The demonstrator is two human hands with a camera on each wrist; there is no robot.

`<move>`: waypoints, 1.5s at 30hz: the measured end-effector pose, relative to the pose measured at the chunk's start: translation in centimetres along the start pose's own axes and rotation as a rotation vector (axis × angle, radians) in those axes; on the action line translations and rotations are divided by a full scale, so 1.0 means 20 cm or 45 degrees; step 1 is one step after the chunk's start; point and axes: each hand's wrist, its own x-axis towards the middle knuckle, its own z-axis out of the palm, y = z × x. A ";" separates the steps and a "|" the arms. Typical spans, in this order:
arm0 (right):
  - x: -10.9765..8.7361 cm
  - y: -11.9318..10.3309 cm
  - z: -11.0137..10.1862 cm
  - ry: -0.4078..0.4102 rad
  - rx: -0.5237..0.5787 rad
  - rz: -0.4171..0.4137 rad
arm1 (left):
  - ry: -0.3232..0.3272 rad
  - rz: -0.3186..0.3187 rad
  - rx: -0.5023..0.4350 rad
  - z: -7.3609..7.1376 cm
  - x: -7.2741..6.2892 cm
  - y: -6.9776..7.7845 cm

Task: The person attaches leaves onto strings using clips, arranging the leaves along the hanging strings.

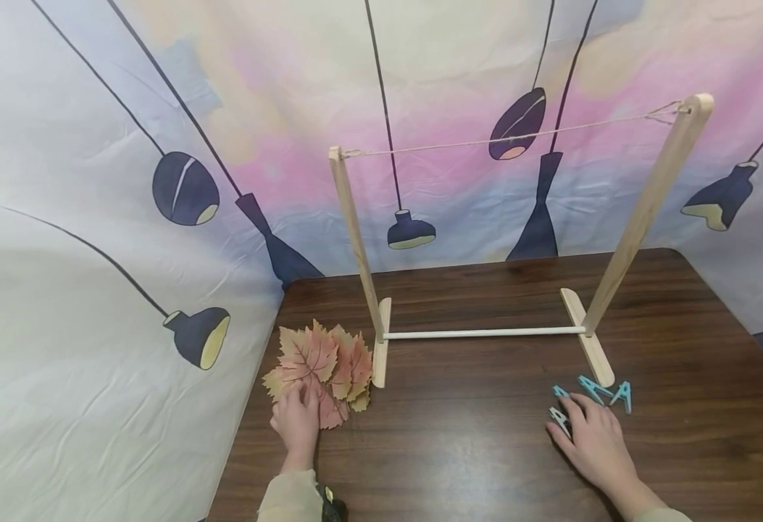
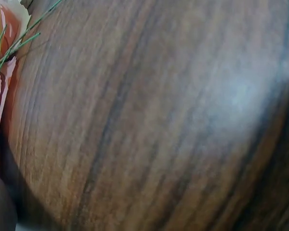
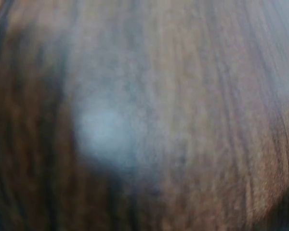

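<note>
A pile of artificial maple leaves point(image 1: 309, 355) in orange, pink and yellow lies at the table's left side. My left hand point(image 1: 296, 422) is at the pile's near edge, bent fingers and thumb pinching a leaf; its fingertips are partly hidden. In the left wrist view, leaf edges point(image 2: 2, 91) and green stems point(image 2: 17, 45) show beside a blurred finger point(image 2: 1, 204). On the right, my right hand point(image 1: 595, 441) reaches over small clothespins with fingers spread. A pale clothespin point(image 1: 560, 420) lies between thumb and forefinger, and a blue clothespin point(image 1: 560, 391) just beyond the fingertips.
A wooden stand with a left post point(image 1: 357, 243), a right post point(image 1: 645, 210) and a white crossbar point(image 1: 485, 333) stands mid-table. A string point(image 1: 459, 145) spans its tops. Two more blue clothespins point(image 1: 593, 389) lie by its right foot point(image 1: 593, 344). Behind hangs a lamp-patterned cloth point(image 1: 277, 94).
</note>
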 end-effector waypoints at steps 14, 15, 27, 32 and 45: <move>0.00 0.00 0.00 0.011 0.003 -0.001 | -0.190 0.114 0.055 0.01 0.02 0.04; 0.00 0.00 0.00 0.010 0.001 0.000 | -0.187 0.117 0.055 0.01 0.03 0.04; 0.00 0.01 0.01 -0.002 -0.001 0.005 | -0.152 0.328 0.043 0.01 0.09 0.01; 0.00 0.01 0.02 -0.005 -0.002 0.001 | -0.152 0.404 0.068 -0.01 0.10 0.00; 0.00 0.03 0.02 0.122 0.020 -0.025 | 0.024 0.701 -0.011 -0.04 0.14 -0.02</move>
